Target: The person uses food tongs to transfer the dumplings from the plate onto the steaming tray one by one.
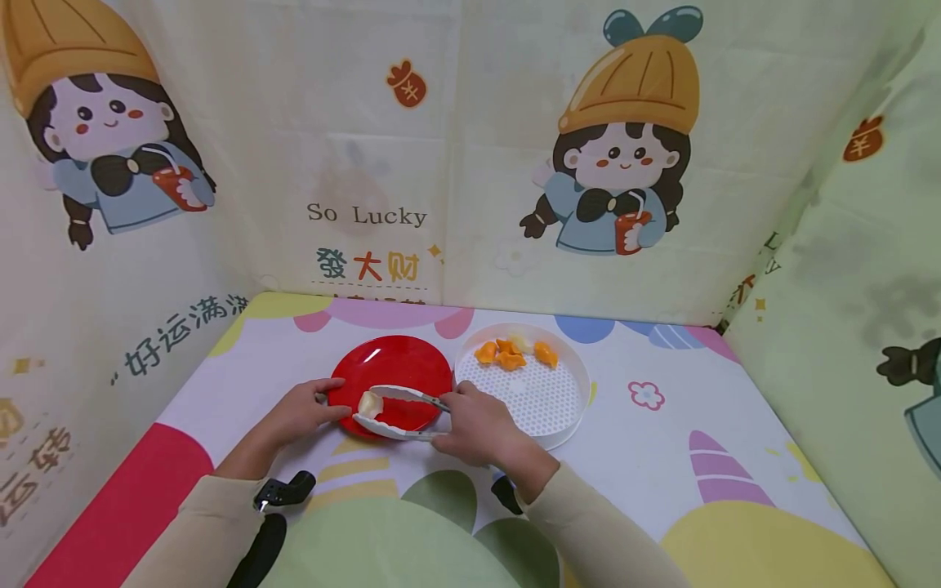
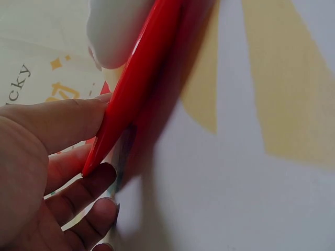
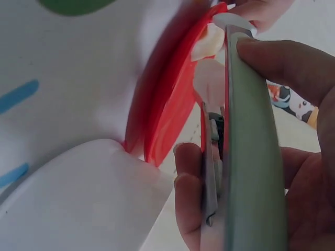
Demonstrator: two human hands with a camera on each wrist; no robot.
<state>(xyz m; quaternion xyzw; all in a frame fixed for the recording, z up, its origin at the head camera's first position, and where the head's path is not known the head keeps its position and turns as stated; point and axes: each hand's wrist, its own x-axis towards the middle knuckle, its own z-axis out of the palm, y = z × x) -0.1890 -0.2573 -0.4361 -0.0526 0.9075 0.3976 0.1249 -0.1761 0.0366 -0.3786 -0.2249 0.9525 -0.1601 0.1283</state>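
My left hand (image 1: 301,415) grips the left rim of a red plate (image 1: 400,359), thumb on one face and fingers at the other in the left wrist view. A pale dumpling-like piece (image 1: 371,405) is over the plate's left part. With my right hand (image 1: 481,425) I hold a pair of tongs (image 3: 256,130), pale green along the handle with white tips. The tips reach left over the plate, on either side of the pale piece. Whether both tips touch it, I cannot tell.
Right of the plate stands a round white tray (image 1: 525,408) with a perforated base. Several orange dumpling-like pieces (image 1: 510,360) and a pale one (image 1: 520,343) lie at its far side. Printed cloth walls (image 1: 470,163) enclose the patterned table (image 1: 632,457) at the back and sides.
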